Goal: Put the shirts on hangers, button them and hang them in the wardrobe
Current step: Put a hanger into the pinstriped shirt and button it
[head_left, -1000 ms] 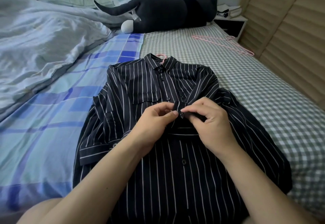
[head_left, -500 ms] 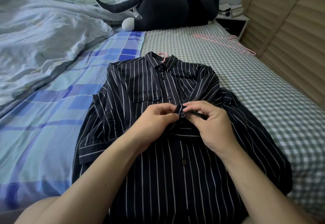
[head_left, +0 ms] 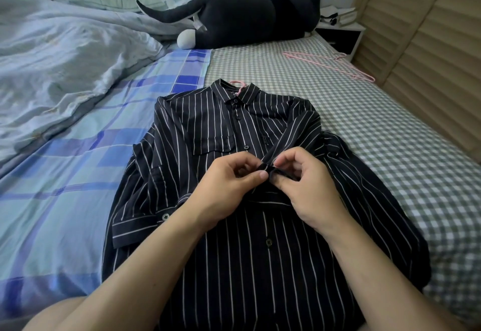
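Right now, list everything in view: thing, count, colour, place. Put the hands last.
striped shirt: one, black with white stripes, flat on the bed, top buttons closed
hanger in shirt: one, pink, hook showing at the collar
spare hanger: one, pink, on the checked sheet, far right
checked sheet: one, green and white, right half of bed
plaid sheet: one, blue, left half
duvet: one, pale grey-blue, crumpled, far left
plush cat: one, dark grey, at the bed's head
nightstand: one, white, beside the bed
left hand: pinches the placket
right hand: pinches the placket
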Available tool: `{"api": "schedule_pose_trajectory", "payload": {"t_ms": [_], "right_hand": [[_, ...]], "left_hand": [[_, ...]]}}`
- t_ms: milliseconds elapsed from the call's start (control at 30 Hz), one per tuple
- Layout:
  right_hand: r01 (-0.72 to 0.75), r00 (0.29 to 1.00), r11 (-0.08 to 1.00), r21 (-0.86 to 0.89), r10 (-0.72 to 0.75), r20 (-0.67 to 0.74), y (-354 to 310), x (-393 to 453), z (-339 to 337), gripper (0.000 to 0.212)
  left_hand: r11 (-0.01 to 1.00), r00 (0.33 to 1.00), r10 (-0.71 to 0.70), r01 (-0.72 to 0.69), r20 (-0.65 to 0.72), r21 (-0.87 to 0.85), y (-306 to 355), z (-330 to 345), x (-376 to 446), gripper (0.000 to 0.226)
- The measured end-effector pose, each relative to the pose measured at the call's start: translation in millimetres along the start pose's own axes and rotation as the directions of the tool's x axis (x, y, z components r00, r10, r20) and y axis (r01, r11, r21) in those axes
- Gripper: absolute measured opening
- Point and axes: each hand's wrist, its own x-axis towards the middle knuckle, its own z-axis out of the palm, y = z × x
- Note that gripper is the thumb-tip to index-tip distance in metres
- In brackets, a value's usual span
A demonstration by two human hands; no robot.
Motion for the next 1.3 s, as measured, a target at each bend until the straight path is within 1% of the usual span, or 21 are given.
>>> {"api": "schedule_pose_trajectory", "payload": {"t_ms": [133, 200, 300, 367, 467, 567, 600, 633, 667, 733, 767, 800, 833, 900, 967, 1033, 1100, 1167, 1233, 1300], "right_hand": [[-0.025, 1.000, 1.000, 0.018, 0.025, 0.009, 1, -1, 3, 0.024], [-0.040, 0.999, 0.999, -0.001, 0.040, -0.014, 2, -1, 4, 0.020], [-0.049, 0.998, 0.999, -0.021, 0.048, -0.049, 3, -1, 5, 0.017], [-0.052, 0.997, 0.998, -0.034, 0.050, -0.064, 2, -2, 6, 0.017], [-0.061, 0.996, 0.997, -0.040, 0.059, -0.069, 2, -3, 5, 0.018], [-0.062, 0.997, 0.998, -0.027, 0.060, -0.053, 1, -2, 3, 0.019], [-0.059, 0.997, 0.998, -0.032, 0.057, -0.049, 0, -1, 3, 0.018], [-0.052, 0.998, 0.998, -0.038, 0.050, -0.044, 0, -1, 3, 0.018], [-0.042, 0.998, 0.998, -0.041, 0.040, -0.037, -1, -1, 3, 0.018], [-0.018, 0.999, 0.999, -0.035, 0.017, -0.031, -1, -2, 4, 0.019], [-0.007, 0.999, 1.000, -0.030, 0.006, -0.036, -1, -2, 4, 0.019], [0.003, 0.999, 1.000, -0.021, -0.004, -0.041, 0, -3, 5, 0.019], [0.012, 0.999, 1.000, -0.012, -0.012, -0.044, 0, -3, 5, 0.019], [0.021, 0.999, 1.000, -0.001, -0.021, -0.046, 0, -3, 7, 0.018], [0.029, 0.999, 1.000, 0.005, -0.029, -0.044, 0, -2, 8, 0.019], [0.042, 0.998, 0.999, 0.021, -0.041, -0.039, 0, -3, 8, 0.021], [0.044, 0.998, 0.998, 0.034, -0.043, -0.046, 1, -5, 9, 0.022], [0.033, 0.998, 0.998, 0.058, -0.030, -0.052, 2, -8, 10, 0.022], [0.030, 0.997, 0.996, 0.083, -0.024, -0.067, 1, -13, 11, 0.021], [0.037, 0.996, 0.995, 0.094, -0.029, -0.085, 2, -15, 12, 0.021]], "left_hand": [[0.999, 0.995, 0.022, -0.026, -0.097, -0.039, -1, 6, -2, 0.011], [0.999, 0.985, 0.045, -0.049, -0.166, -0.021, -2, 12, -3, 0.016], [0.994, 0.967, 0.106, -0.099, -0.230, 0.044, -4, 18, -6, 0.015], [0.982, 0.957, 0.171, -0.145, -0.236, 0.124, -6, 19, -6, 0.016], [0.947, 0.942, 0.263, -0.212, -0.206, 0.240, -8, 16, -4, 0.019], [0.879, 0.903, 0.395, -0.318, -0.170, 0.354, -10, 15, -3, 0.012], [0.864, 0.892, 0.417, -0.330, -0.174, 0.381, -11, 16, -4, 0.011], [0.862, 0.888, 0.418, -0.320, -0.192, 0.394, -11, 17, -4, 0.011], [0.880, 0.896, 0.386, -0.285, -0.221, 0.381, -11, 18, -5, 0.013], [0.949, 0.938, 0.233, -0.162, -0.257, 0.269, -7, 18, -5, 0.018], [0.973, 0.956, 0.160, -0.110, -0.245, 0.203, -6, 16, -5, 0.020], [0.985, 0.968, 0.116, -0.083, -0.224, 0.152, -5, 15, -5, 0.021], [0.988, 0.971, 0.105, -0.078, -0.213, 0.133, -4, 13, -6, 0.021], [0.984, 0.963, 0.126, -0.090, -0.239, 0.156, -3, 15, -7, 0.023], [0.971, 0.940, 0.176, -0.116, -0.294, 0.211, -4, 19, -10, 0.025], [0.936, 0.901, 0.269, -0.161, -0.340, 0.313, -6, 22, -11, 0.022], [0.871, 0.850, 0.396, -0.228, -0.348, 0.435, -9, 24, -12, 0.017], [0.801, 0.796, 0.504, -0.284, -0.336, 0.528, -14, 25, -12, 0.017], [0.772, 0.753, 0.560, -0.321, -0.345, 0.549, -18, 26, -12, 0.019], [0.776, 0.735, 0.575, -0.349, -0.360, 0.526, -22, 26, -12, 0.017]]}}
